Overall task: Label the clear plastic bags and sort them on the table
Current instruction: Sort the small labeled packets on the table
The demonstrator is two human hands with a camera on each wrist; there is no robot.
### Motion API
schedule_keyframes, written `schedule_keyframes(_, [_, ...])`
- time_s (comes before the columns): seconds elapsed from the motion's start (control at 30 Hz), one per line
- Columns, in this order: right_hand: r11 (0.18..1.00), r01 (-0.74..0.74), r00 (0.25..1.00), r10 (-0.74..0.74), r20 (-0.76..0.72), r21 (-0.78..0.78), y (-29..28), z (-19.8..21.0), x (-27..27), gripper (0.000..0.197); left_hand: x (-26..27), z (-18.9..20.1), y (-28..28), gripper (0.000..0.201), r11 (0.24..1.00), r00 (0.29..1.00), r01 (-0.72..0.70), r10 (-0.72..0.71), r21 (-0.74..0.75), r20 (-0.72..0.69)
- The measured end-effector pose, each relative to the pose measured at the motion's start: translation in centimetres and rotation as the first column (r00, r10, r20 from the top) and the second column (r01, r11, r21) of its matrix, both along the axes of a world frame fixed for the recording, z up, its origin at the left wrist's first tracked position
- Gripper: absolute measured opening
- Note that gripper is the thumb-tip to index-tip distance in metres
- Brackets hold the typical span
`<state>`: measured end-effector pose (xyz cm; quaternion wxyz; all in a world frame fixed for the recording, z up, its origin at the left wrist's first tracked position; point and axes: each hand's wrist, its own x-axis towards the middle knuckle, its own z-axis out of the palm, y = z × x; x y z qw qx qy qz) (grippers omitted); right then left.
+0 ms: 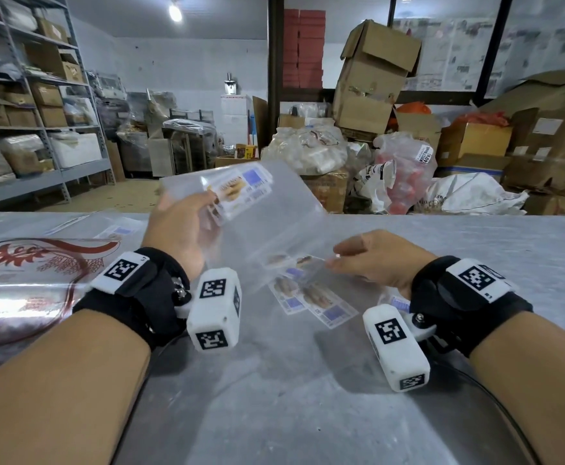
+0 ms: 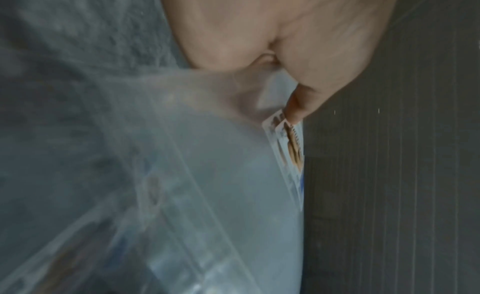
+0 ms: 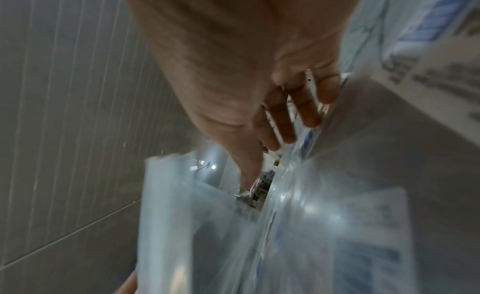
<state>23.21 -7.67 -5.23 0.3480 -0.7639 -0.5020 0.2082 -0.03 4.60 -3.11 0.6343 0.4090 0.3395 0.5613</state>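
Note:
My left hand point(image 1: 187, 223) holds a clear plastic bag point(image 1: 267, 216) tilted up above the table, gripping it at its printed label point(image 1: 237, 189). In the left wrist view the thumb point(image 2: 306, 89) presses on that label point(image 2: 292, 148), with the bag point(image 2: 207, 175) hanging below. My right hand point(image 1: 371, 256) lies low over the table with straight fingers point(image 3: 283, 132). Its fingertips touch loose labels point(image 1: 314, 297) under the bag's lower edge. The bag point(image 3: 202, 226) is blurred in the right wrist view.
A pile of labelled bags point(image 1: 113, 229) and a red-printed pack of bags point(image 1: 23, 280) lie at the left of the grey table point(image 1: 308, 414). Beyond the table stand shelves point(image 1: 39, 129), cardboard boxes point(image 1: 371, 82) and filled sacks point(image 1: 472, 196).

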Motion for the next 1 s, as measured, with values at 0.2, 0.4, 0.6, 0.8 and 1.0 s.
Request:
schedule_keyframes(0.2, [0.983, -0.054, 0.986, 0.079, 0.144, -0.176, -0.3, 0.2, -0.2, 0.043, -0.2, 0.3, 0.3, 0.032, 0.993, 0.99, -0.112, 0.114, -0.035, 0.088])
schedule_keyframes(0.4, [0.997, 0.054, 0.999, -0.053, 0.012, -0.048, -0.1, 0.2, -0.4, 0.011, 0.0, -0.4, 0.6, 0.032, 0.997, 0.995, -0.058, 0.061, -0.046, 0.082])
schedule_keyframes(0.6, [0.958, 0.145, 0.911, -0.032, -0.41, 0.248, -0.2, 0.9, 0.7, 0.013, 0.3, -1.1, 0.9, 0.074, 0.992, 0.988, 0.12, -0.117, -0.033, 0.102])
schedule_keyframes(0.8, [0.936, -0.057, 0.762, 0.266, -0.59, 0.348, -0.4, 1.3, -0.7, 0.03, 1.0, -1.0, -1.3, 0.014, 0.947, 0.916, 0.321, -0.314, -0.012, -0.25])
schedule_keyframes(1.0, [0.9, -0.154, 0.748, 0.376, -0.547, 0.408, -0.3, 0.7, -1.7, 0.035, 1.5, -1.4, -1.4, 0.047, 0.937, 0.899, 0.348, -0.321, 0.04, -0.297])
